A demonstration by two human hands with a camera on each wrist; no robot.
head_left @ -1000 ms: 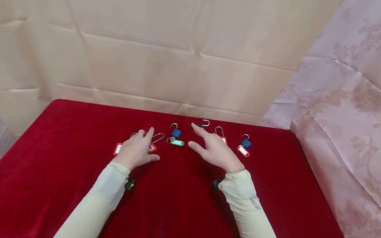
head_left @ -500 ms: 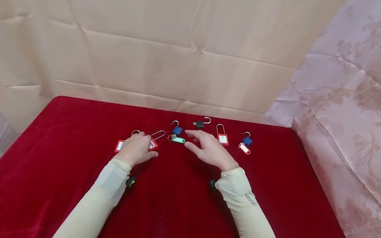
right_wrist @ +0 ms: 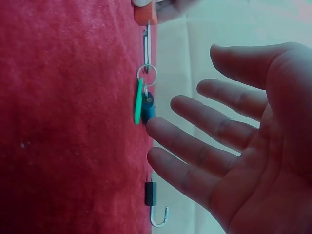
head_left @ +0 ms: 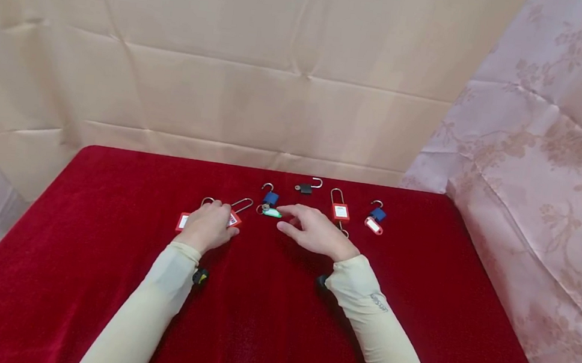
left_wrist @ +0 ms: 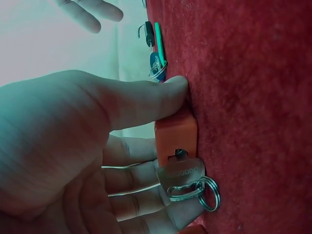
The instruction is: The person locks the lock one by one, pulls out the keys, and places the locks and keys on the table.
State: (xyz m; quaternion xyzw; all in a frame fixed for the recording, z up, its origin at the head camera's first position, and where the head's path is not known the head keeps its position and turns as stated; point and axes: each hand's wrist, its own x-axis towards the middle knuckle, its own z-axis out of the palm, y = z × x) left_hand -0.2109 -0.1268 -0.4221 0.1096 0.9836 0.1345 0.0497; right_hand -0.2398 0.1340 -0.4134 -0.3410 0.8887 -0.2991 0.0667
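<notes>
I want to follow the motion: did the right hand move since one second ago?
Yes. The right hand came back from the black padlock toward the person and left, and is now beside the green key tag.

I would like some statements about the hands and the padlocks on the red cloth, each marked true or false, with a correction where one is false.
1. The left hand grips a red padlock that has a key in it. True.
2. The right hand holds the black padlock. False: that lock lies apart near the far edge of the table; the right hand is open, its fingers reaching to the blue padlock with the green tag.
3. The black padlock's shackle is open. True.
4. All padlocks are red. False: blue and black ones also lie there.
5. The cloth is green. False: it is red.
</notes>
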